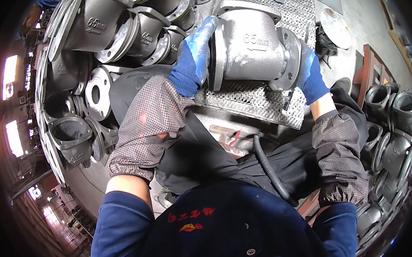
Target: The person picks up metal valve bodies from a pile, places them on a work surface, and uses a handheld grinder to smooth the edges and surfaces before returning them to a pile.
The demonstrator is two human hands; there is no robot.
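Observation:
A grey cast-metal valve body (253,48) with a flange at each end lies on its side over a metal mesh bench top (255,103). Raised lettering and an arrow face up on its barrel. My left hand (196,57), in a blue and white glove, grips the large left flange, fingers partly hidden behind it. On the opposite side, my gloved right hand (309,73) is wrapped against the smaller right flange, its fingertips mostly out of sight. Both hands hold the piece between them.
Similar grey valve bodies (146,34) are stacked at the left, close to my left arm. More castings (386,143) stand at the right. A round-topped stool (335,28) is beyond the bench. A ribbed black hose (270,169) runs between my legs.

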